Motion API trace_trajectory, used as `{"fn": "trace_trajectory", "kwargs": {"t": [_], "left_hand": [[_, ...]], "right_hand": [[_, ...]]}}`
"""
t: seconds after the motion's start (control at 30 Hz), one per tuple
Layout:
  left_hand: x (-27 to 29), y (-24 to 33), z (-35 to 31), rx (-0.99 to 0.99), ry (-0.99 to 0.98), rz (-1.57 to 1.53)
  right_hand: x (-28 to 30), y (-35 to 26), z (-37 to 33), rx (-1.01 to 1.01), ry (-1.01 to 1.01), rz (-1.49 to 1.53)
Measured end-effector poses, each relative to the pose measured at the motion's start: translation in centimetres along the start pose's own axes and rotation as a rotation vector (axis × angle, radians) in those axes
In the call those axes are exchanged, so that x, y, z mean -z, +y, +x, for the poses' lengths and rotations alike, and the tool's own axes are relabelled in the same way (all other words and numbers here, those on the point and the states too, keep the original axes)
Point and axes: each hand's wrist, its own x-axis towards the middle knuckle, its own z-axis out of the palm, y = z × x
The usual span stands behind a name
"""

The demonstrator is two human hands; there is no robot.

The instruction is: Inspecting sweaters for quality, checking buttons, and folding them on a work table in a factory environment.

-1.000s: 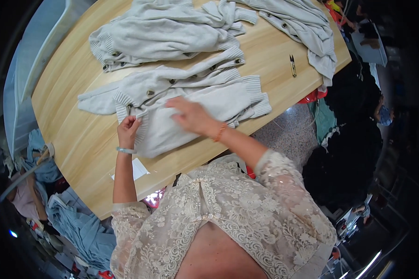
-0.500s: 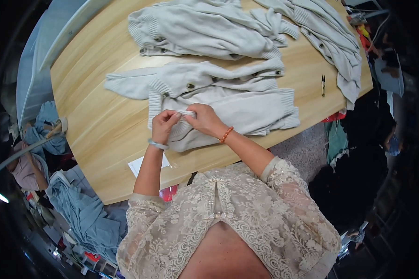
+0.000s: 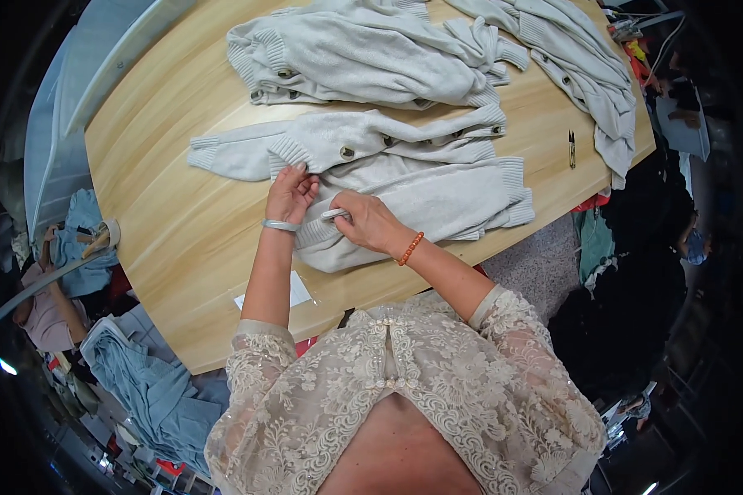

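A light grey knit cardigan point(image 3: 421, 198) with dark buttons lies spread on the table in front of me, one sleeve stretched to the left. My left hand point(image 3: 292, 195) is at its ribbed hem, with thumb and fingertips closed on the edge and the other fingers curled. Just to the right, my right hand point(image 3: 368, 221) is closed over the cardigan's body. From its fingers sticks out a small pale, narrow thing point(image 3: 335, 214), too small to tell its kind.
Farther back on the wooden table point(image 3: 157, 181) lies a second grey cardigan point(image 3: 363, 58), with another point(image 3: 574, 66) at the far right. A black pen point(image 3: 572, 150) lies at right, a white paper point(image 3: 300, 289) near the front edge. Blue garments point(image 3: 144, 388) hang at left.
My hands were together, pinching a bit of grey knit. They have since parted: the left moved up to the hem, while the right stayed low with the pale thing showing.
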Motion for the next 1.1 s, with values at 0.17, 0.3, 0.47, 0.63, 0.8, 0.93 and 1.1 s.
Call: {"fn": "trace_trajectory", "kwargs": {"t": [0.17, 0.3, 0.47, 0.63, 0.8, 0.93, 1.1], "left_hand": [[-0.1, 0.0, 0.5, -0.039, -0.075, 0.021], [-1.4, -0.5, -2.4, -0.252, -0.038, 0.389], [-1.4, -1.6, -5.6, -0.261, -0.077, 0.606], [-1.2, -1.3, -6.2, -0.238, -0.130, 0.636], [-1.4, -0.8, -7.3, -0.272, -0.199, 0.722], [-3.9, -1.9, -9.6, -0.508, -0.269, 0.605], [-3.1, -3.4, -9.6, -0.865, -0.071, 1.137]], "right_hand": [[-0.2, -0.5, 0.2, 0.021, 0.045, -0.038], [-0.3, -1.1, 0.1, 0.052, 0.163, -0.089], [-0.7, -1.6, 0.7, 0.051, 0.266, -0.139], [-0.1, -1.6, 0.4, 0.071, 0.146, -0.269], [0.8, -0.8, 0.6, 0.115, 0.051, -0.256], [2.5, 0.1, 1.1, 0.046, 0.048, -0.126], [3.6, 0.0, 1.5, 0.077, -0.079, -0.126]]}}
